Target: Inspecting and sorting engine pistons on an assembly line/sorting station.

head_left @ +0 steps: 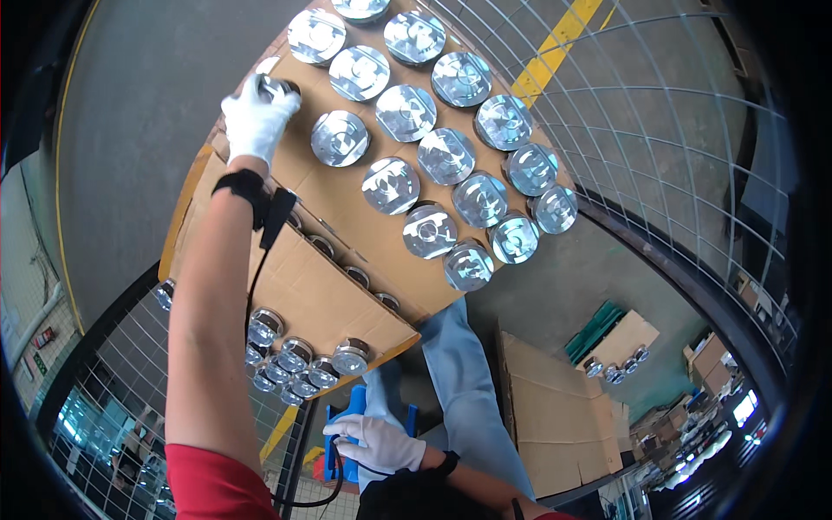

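Note:
Gloved in white, my left hand (253, 121) reaches to the far left edge of the cardboard sheet, its fingers closed around a metal piston (282, 87). Rows of shiny round pistons (406, 113) stand crown up on the cardboard (295, 160) to the right of that hand. My right hand (377, 442), also in a white glove, is low in the middle by my legs, fingers stretched loosely leftward in front of a blue object (354, 401). A black cable (322, 501) passes close to its fingertips; no piston is in this hand.
A lower layer of pistons (295, 355) shows under the folded cardboard flap (303, 286). Wire mesh (659, 95) and a dark metal rail (659, 251) border the stack. An open cardboard box (555, 407) stands at the right, with a few more pistons (615, 373) beyond.

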Demonstrator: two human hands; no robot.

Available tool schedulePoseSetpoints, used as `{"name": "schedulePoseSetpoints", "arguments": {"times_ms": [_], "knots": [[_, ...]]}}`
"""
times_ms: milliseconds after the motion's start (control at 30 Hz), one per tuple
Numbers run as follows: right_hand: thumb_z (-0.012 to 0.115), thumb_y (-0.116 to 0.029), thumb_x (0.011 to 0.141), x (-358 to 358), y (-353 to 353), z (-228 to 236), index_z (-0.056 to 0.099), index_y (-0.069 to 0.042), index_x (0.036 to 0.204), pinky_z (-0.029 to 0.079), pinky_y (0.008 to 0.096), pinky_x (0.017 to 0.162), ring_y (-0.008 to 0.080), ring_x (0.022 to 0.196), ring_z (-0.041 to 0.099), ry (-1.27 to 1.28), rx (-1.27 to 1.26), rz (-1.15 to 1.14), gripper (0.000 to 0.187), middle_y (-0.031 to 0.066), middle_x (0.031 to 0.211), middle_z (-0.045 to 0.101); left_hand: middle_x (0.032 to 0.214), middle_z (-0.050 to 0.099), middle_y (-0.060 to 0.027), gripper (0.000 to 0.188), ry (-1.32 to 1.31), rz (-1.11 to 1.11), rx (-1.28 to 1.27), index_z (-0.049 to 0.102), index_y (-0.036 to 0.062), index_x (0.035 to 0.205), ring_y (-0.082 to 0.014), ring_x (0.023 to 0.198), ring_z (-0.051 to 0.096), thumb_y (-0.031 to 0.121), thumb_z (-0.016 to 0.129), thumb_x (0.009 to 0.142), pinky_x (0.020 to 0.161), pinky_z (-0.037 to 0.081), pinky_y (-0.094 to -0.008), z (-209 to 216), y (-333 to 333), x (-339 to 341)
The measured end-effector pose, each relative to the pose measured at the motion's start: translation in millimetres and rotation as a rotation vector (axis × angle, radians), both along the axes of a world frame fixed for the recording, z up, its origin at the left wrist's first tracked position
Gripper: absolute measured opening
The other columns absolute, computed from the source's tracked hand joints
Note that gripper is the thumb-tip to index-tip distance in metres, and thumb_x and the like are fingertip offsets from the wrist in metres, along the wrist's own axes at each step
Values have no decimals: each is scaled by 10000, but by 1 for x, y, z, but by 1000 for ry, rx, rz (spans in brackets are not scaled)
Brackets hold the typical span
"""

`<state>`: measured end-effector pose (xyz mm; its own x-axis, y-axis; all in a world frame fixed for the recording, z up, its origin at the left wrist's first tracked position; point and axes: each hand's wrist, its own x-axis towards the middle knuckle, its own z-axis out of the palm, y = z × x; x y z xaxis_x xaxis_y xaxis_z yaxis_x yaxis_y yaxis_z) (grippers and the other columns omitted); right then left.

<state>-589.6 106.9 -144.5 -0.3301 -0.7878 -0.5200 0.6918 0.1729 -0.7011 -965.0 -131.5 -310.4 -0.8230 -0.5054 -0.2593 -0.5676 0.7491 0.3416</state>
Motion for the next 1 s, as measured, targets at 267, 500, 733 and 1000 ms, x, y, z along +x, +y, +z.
{"name": "schedulePoseSetpoints", "arguments": {"times_ms": [267,500,733,1000], "knots": [[582,-154,1001,17,12,-44,556,-54,1362,470,352,1024,227,1144,608,-352,-72,-171,375,101,1269,610,1412,427,-240,851,-14,-118,-160,524,220,1439,-395,1236,549,605,769,720,1034,476,-442,-24,-6,-19],[561,-149,1007,6,16,-54,508,-39,1412,453,360,1047,254,1210,587,-373,-52,-64,423,160,1340,554,1318,541,-241,801,232,-545,-182,604,125,1333,-419,1147,582,546,829,690,983,493,-499,2,54,61],[570,-222,1013,18,11,-59,512,-5,1397,398,354,1088,246,1288,526,-468,-140,-140,445,155,1333,564,1350,510,-177,790,126,-520,-83,514,200,1409,-415,1122,582,163,797,672,911,535,-490,-15,69,70],[551,-223,1020,28,16,-69,504,-19,1412,410,361,1080,236,1267,536,-311,-174,-107,444,143,1348,546,1281,434,-256,864,36,131,187,441,29,1340,-414,1148,551,389,852,671,979,486,-465,-8,75,56]]}}
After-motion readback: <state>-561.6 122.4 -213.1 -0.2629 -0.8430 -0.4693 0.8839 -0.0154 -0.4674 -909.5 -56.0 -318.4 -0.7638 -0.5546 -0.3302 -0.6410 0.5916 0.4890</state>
